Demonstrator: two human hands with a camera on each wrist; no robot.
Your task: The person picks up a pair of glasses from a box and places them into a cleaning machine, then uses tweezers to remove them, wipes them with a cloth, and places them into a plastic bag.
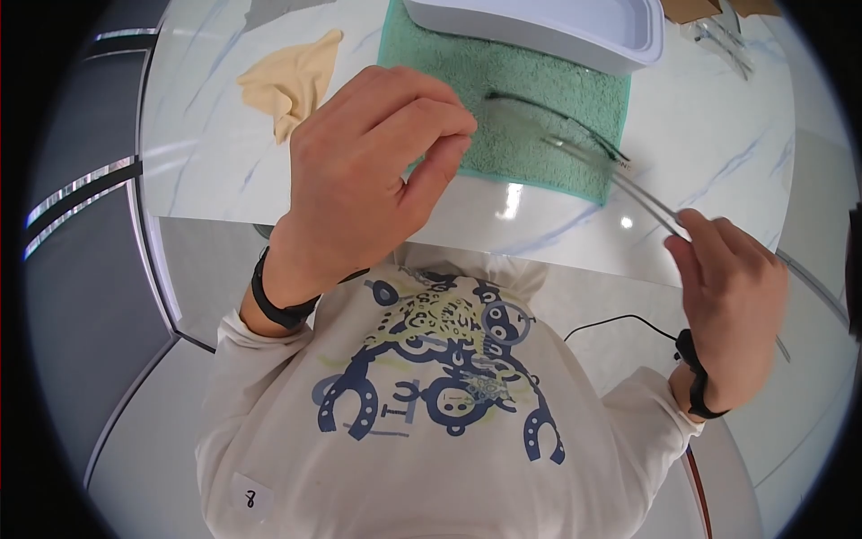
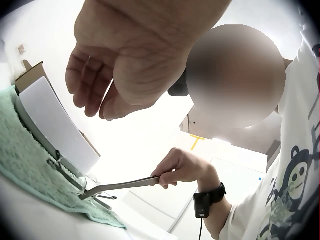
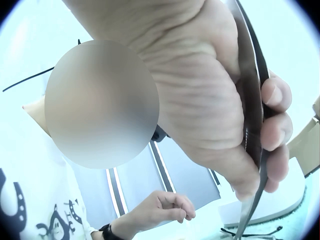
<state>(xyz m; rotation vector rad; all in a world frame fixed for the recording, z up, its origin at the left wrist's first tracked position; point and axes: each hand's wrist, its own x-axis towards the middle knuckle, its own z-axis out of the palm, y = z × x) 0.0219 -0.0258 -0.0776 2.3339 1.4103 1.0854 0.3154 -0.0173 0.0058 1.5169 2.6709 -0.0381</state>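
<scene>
My right hand (image 1: pixel 732 296) grips long metal tweezers (image 1: pixel 648 199), its fingers curled around them in the right wrist view. The tweezer tips point left over the edge of a green towel (image 1: pixel 431 58). Close by the tips, a pair of dark-framed eyeglasses (image 1: pixel 561 114) lies on the towel; in the left wrist view the tips overlap the frame. Over the towel's left side hangs my left hand (image 1: pixel 364 166), fingers loosely bent and holding nothing, as its palm (image 2: pixel 145 70) shows in the left wrist view.
A pale lavender basin (image 1: pixel 620 56) stands on the back of the towel. Left of the towel a beige cloth (image 1: pixel 301 76) lies crumpled on the marbled white table (image 1: pixel 211 153). A cardboard box (image 1: pixel 690 9) and clear plastic wrapping (image 1: pixel 723 45) are at the back right.
</scene>
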